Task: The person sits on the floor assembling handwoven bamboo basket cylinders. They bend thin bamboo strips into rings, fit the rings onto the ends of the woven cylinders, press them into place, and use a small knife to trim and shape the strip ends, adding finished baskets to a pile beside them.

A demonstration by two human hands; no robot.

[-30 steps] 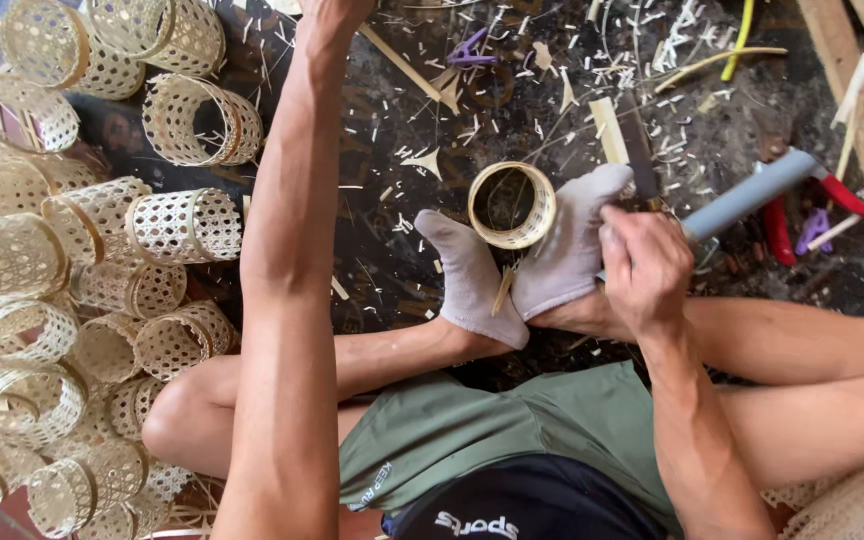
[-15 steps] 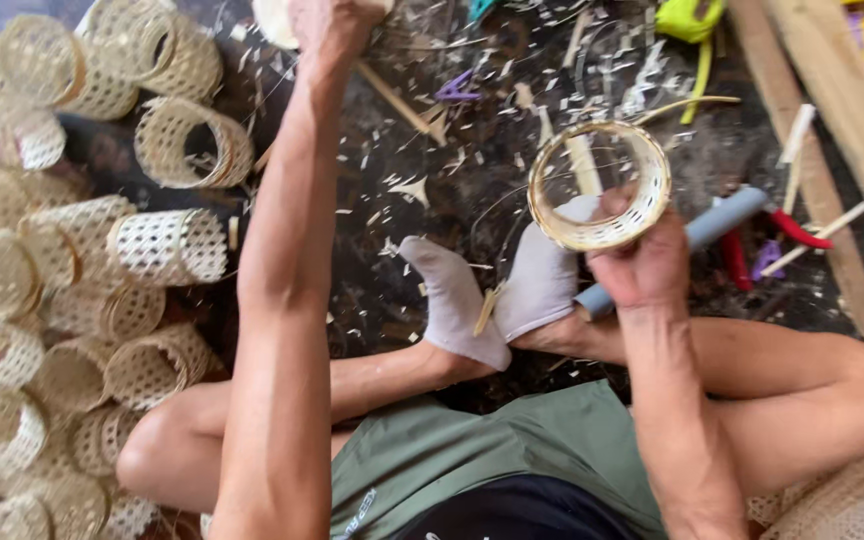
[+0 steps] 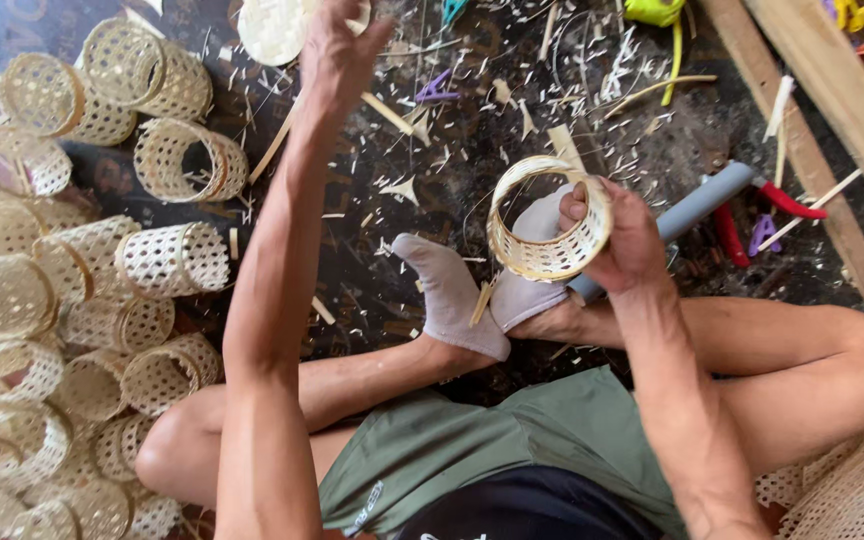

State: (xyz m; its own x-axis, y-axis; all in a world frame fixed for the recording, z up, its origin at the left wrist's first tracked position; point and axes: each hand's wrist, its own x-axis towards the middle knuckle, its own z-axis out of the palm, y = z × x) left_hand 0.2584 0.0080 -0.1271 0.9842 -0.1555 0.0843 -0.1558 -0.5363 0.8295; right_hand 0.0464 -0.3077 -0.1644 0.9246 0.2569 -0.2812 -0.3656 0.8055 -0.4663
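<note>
Pale woven bamboo ring (image 3: 549, 230), an open-lattice band without a base, sits clenched in the right hand (image 3: 624, 240), thumb hooked inside its rim, raised just above the grey-socked feet (image 3: 482, 290). The left hand (image 3: 337, 50) stretches far out, fingers spread and loosely curled over a round pale woven bamboo disc (image 3: 272, 28) on the floor; whether it already grips the disc I cannot tell. Just beyond the right hand lie a grey-handled tool (image 3: 697, 205) and red-handled pliers (image 3: 752, 205) among bamboo shavings. Beside the left arm, a heap of finished lattice baskets (image 3: 102, 270) suggests most of the batch is made. By my judgement this ring's wall is woven, while its bottom remains unfitted.
</note>
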